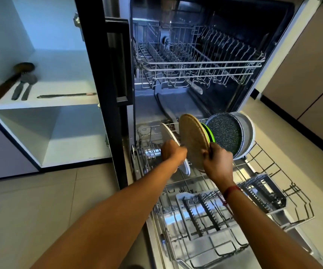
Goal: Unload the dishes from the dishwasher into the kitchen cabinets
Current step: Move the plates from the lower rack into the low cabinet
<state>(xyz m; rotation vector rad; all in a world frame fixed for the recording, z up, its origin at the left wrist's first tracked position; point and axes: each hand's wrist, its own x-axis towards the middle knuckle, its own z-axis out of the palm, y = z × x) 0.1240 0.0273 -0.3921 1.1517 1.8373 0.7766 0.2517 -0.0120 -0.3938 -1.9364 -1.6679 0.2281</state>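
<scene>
Open dishwasher (224,26) fills the centre and right of view, door folded down flat. Open cabinet (46,101) stands just to its left, white inside, with two shelf levels. Lower rack (273,171) is pulled out over the door; upper rack (201,64) sits partly drawn out above it, with no dishes that I can make out. The dishes stand on edge in a row at the far end of the lower rack. At far right is a pale grey pan (248,131), with a speckled dark pan (224,131) leaning against its front. Next comes a green plate (210,133), mostly hidden, then a brown round plate (192,138) and, leftmost, a white plate (166,132). Right hand (217,160) grips the brown round plate at its lower edge, thumb on the near face and fingers (214,147) curled behind. The plate is tilted, and whether it is clear of the rack cannot be told. Left hand (173,154) is closed over the rim of the white plate, fingers (168,146) curled round it; the plate's lower edge reaches down among the rack wires. Cutlery basket (263,193) sits at the near right of the lower rack. On the upper cabinet shelf lie a wooden spoon (9,82), two dark utensils (24,88) beside it, and a knife (65,95) apart to the right. Red thread (231,191) circles the right wrist.
</scene>
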